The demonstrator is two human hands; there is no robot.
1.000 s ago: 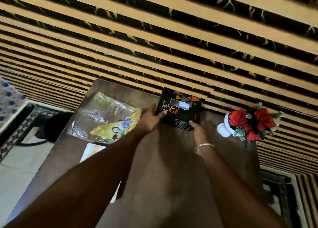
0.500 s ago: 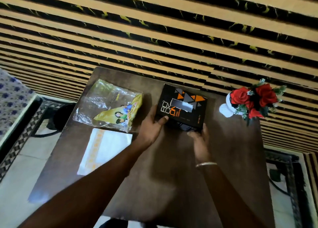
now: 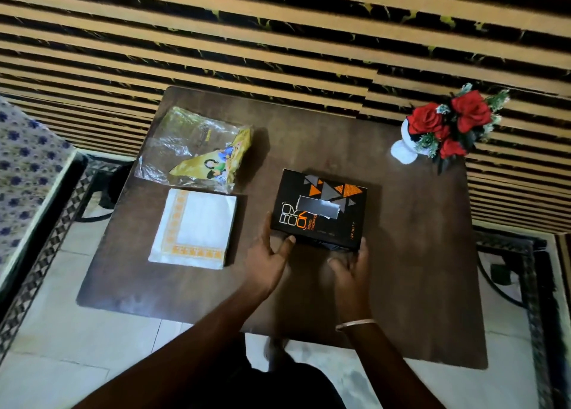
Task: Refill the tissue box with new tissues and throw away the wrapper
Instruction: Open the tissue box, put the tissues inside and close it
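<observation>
While flat, box (image 3: 319, 209) against left hand (image 3: 268, 265)

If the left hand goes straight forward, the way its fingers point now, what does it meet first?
The black tissue box. The left hand points away from the person, and its fingertips lie at the box's near left corner, so it would likely push the box.

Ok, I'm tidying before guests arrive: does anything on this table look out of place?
The crumpled wrapper lies open on the table's far left. The tissue stack sits bare beside it, outside the black tissue box.
</observation>
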